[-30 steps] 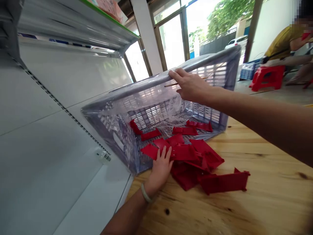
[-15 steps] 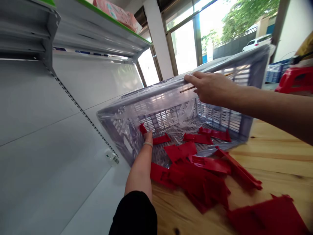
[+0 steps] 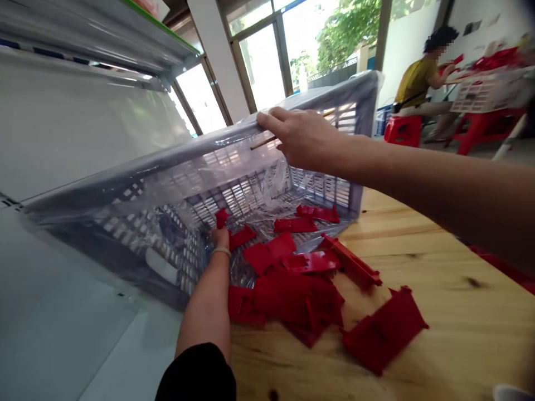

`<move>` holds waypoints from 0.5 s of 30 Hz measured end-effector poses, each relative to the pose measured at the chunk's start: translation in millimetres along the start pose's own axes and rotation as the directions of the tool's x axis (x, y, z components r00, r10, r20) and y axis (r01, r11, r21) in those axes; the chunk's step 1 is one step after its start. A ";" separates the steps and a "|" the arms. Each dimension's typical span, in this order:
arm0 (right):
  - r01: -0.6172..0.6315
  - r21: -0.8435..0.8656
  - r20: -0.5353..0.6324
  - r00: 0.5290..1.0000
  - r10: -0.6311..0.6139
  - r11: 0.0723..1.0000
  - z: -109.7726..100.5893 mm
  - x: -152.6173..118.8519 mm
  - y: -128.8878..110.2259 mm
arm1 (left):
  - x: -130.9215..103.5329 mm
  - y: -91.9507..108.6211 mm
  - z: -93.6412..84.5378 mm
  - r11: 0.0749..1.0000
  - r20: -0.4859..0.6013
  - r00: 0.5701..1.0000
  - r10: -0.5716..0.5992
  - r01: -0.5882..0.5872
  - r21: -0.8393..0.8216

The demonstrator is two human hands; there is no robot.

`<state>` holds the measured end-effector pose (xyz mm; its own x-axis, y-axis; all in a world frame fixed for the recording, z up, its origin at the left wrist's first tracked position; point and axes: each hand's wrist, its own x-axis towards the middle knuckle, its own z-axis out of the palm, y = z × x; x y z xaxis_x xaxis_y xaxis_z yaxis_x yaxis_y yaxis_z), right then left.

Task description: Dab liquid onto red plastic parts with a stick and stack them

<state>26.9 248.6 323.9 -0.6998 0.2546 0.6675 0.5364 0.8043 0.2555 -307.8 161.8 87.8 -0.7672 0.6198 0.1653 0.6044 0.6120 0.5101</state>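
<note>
A grey plastic crate [image 3: 125, 159], lined with clear film, lies tipped with its mouth toward me. My right hand [image 3: 298, 133] grips its upper rim, and a thin brown stick [image 3: 263, 143] juts out from under those fingers. Deep inside the crate is my left hand [image 3: 221, 238], a red plastic part [image 3: 221, 216] showing just beyond its closed fingers, which are partly hidden. More flat red parts [image 3: 295, 224] lie in the crate. A heap of them [image 3: 288, 301] spills over its lower edge onto the wooden table [image 3: 451, 334].
At left stand a white panel [image 3: 83, 117] and a metal shelf [image 3: 112, 33]. On the table's right side sits a loose red part [image 3: 384, 331]. Farther off, a person [image 3: 418, 78] sits on a red stool [image 3: 403, 129] by a table with red pieces.
The view has swung right, bringing the seated person into sight. My right hand stays on the rim and my left hand stays in the crate by the red part.
</note>
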 end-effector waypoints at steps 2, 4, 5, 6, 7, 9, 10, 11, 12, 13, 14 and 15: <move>-0.017 0.021 0.012 1.000 0.016 1.000 -0.7 0.1 -1.1 | -10.2 7.7 7.9 0.999 0.110 0.994 -0.008 0.004 0.036; -0.035 0.044 0.025 0.999 0.034 0.998 -1.1 0.1 -1.9 | -23.8 17.6 11.7 0.998 0.222 0.975 0.031 -0.044 0.054; -0.041 0.055 0.031 0.999 0.039 0.998 -1.7 -0.4 -2.4 | -31.8 22.4 11.9 0.995 0.274 0.960 0.062 -0.081 0.058; -0.046 0.063 0.035 0.998 0.044 0.997 -3.0 -1.6 -2.9 | -40.5 26.5 10.9 0.991 0.321 0.942 0.097 -0.122 0.059; -0.050 0.070 0.042 0.998 0.047 0.996 -5.0 -4.0 -3.5 | -49.7 29.5 8.5 0.985 0.362 0.923 0.130 -0.161 0.058; -0.055 0.076 0.059 0.997 0.051 0.996 -12.1 -13.6 -4.8 | -68.5 32.1 -0.5 0.971 0.416 0.889 0.191 -0.234 0.055; -0.050 0.072 0.066 0.997 0.046 0.996 -17.1 -21.3 -5.1 | -77.7 32.0 -6.8 0.962 0.423 0.879 0.220 -0.266 0.054; -0.038 0.064 0.070 0.997 0.033 0.997 -23.0 -31.1 -5.2 | -86.8 31.4 -13.9 0.954 0.414 0.876 0.248 -0.296 0.055; -0.020 0.053 0.071 0.997 0.016 0.998 -29.4 -43.0 -4.8 | -96.1 31.0 -21.2 0.944 0.389 0.879 0.278 -0.324 0.057; -0.001 0.044 0.071 0.997 -0.003 0.999 -36.3 -56.9 -4.1 | -106.1 31.0 -28.1 0.935 0.349 0.885 0.308 -0.349 0.060; 0.013 0.041 0.075 0.997 -0.016 0.999 -43.3 -72.7 -2.9 | -117.5 31.9 -33.7 0.925 0.301 0.890 0.341 -0.375 0.061; 0.013 0.049 0.086 0.996 -0.017 0.999 -50.3 -90.0 -1.3 | -131.1 33.9 -37.4 0.914 0.254 0.892 0.375 -0.401 0.059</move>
<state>112.9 197.6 298.6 -0.7466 0.2858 0.6007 0.5037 0.8327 0.2298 -194.7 82.9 115.0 -0.4030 0.9067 0.1245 0.8729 0.3398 0.3501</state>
